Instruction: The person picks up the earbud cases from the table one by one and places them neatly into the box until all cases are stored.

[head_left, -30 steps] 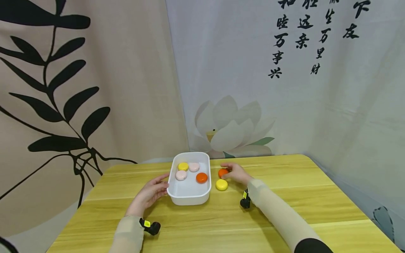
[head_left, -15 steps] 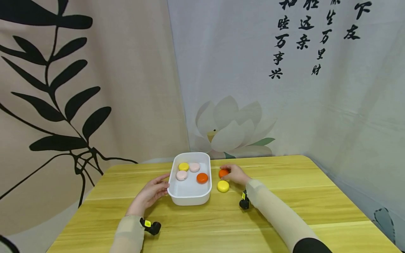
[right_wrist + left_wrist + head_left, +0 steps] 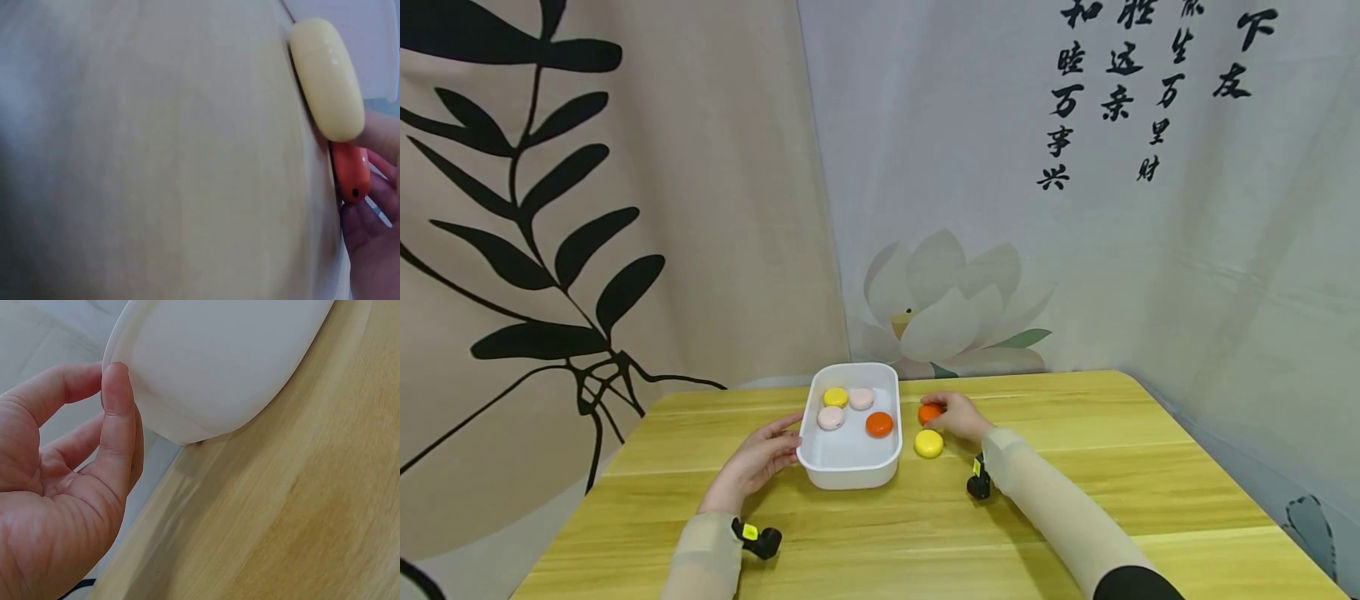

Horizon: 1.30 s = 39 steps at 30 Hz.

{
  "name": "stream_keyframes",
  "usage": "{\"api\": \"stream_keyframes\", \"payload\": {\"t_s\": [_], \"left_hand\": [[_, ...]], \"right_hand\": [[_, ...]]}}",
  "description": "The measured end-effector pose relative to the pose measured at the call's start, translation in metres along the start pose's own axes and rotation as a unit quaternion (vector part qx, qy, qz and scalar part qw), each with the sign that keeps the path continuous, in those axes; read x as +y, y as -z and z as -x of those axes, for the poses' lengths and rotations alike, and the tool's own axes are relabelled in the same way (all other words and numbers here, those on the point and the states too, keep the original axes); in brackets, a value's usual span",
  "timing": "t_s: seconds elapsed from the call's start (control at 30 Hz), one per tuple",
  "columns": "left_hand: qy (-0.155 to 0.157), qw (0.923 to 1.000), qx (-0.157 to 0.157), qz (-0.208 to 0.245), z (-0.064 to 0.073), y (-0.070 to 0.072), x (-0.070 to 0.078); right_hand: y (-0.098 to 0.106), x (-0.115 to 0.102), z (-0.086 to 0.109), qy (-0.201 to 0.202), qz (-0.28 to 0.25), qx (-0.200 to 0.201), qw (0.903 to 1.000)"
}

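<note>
A white plastic box (image 3: 848, 477) stands near the table's far edge. My left hand (image 3: 756, 462) holds its left side, and in the left wrist view the fingertips (image 3: 117, 378) meet at the box's rim. Inside lie a yellow disc (image 3: 835, 397), two pale pink discs (image 3: 831, 417) and an orange disc (image 3: 879, 424), all smooth and rounded. Right of the box, my right hand (image 3: 961, 415) has its thumb and fingers around another orange disc (image 3: 351, 172), which shows a small dark slot. Just nearer to me lies a second yellow disc (image 3: 928, 443), beside the thumb.
The wooden table (image 3: 880, 550) has a rounded far right corner. Behind it hangs a curtain (image 3: 737, 208) printed with leaves, a lotus and writing. Small black cameras (image 3: 762, 542) are strapped to both wrists.
The right hand has drawn slightly nearer the orange disc, and the loose yellow disc has shifted a little right and toward me. Left hand and box keep their place.
</note>
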<state>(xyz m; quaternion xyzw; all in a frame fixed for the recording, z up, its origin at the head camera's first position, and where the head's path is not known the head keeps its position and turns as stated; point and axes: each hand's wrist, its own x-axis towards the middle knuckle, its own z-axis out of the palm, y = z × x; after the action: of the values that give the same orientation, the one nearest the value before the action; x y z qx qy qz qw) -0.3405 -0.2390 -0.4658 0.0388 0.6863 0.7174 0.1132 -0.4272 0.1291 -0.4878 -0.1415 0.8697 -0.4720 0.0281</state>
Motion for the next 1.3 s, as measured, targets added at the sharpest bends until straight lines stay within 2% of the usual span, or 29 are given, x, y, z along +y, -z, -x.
{"api": "stream_keyframes", "payload": {"t_s": [0.6,0.8,0.97,1.2,1.3], "left_hand": [[0.001,1.0,-0.003,0.005,-0.002,0.002,-0.001],[0.003,0.9999,-0.007,0.008,-0.001,0.003,0.0],[0.004,0.9999,-0.01,0.008,0.0,0.003,0.0],[0.005,1.0,-0.001,0.002,-0.001,0.002,-0.001],[0.007,1.0,0.006,-0.002,-0.002,0.002,-0.001]], "right_hand": [[0.003,0.001,-0.003,0.013,0.012,0.005,0.9998],[0.008,-0.006,0.001,0.0,-0.043,0.009,0.999],[0.015,-0.011,0.001,-0.02,-0.102,0.024,0.9943],[0.023,-0.014,-0.003,0.012,-0.04,0.058,0.9974],[0.027,-0.017,-0.003,0.016,-0.038,0.066,0.997]]}}
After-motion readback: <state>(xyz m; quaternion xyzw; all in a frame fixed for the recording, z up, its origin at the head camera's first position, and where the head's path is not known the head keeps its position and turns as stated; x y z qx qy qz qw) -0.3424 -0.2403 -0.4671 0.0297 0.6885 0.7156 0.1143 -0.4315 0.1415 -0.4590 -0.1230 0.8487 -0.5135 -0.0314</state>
